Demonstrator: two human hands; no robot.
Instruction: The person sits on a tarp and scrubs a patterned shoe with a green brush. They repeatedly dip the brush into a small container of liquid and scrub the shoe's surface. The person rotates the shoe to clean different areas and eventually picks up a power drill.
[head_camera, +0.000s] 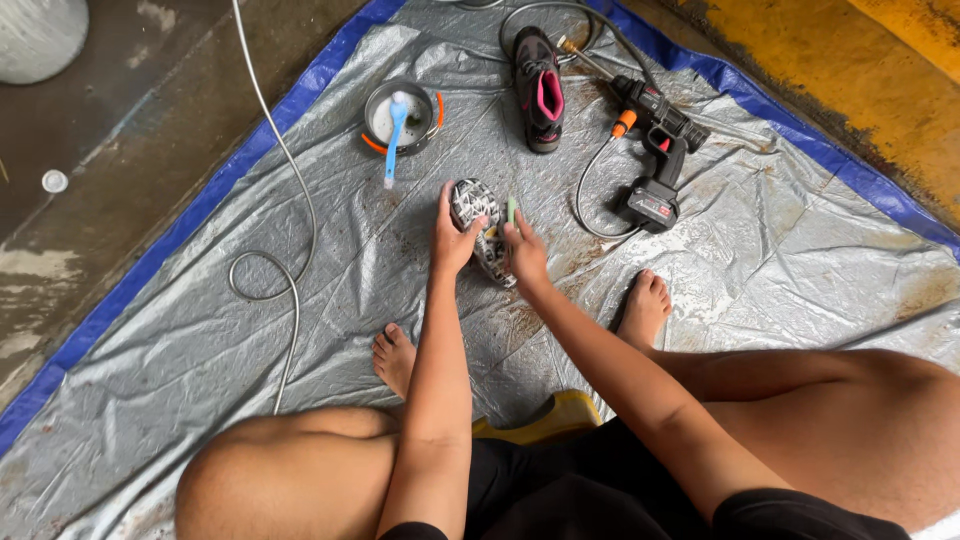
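Silver-grey plastic tarp (250, 330) with blue edging; black fabric shoe (540, 85) lined pink; held shoe's patterned black-and-white sole (472, 205); blue brush (395, 135).

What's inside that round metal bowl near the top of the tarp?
A blue-handled brush stands in the metal bowl, its head resting on something whitish, its handle sticking out over the rim onto the tarp. The brush hides part of the bowl's bottom.

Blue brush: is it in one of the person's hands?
No, the blue brush rests in the round bowl, apart from both hands on the shoe.

Shoe (478, 225) between both hands on tarp (800, 250); bowl (400, 115) with brush (395, 135) behind-left, second shoe (540, 90) behind, sprayer (655, 145) right, hose (280, 250) left.
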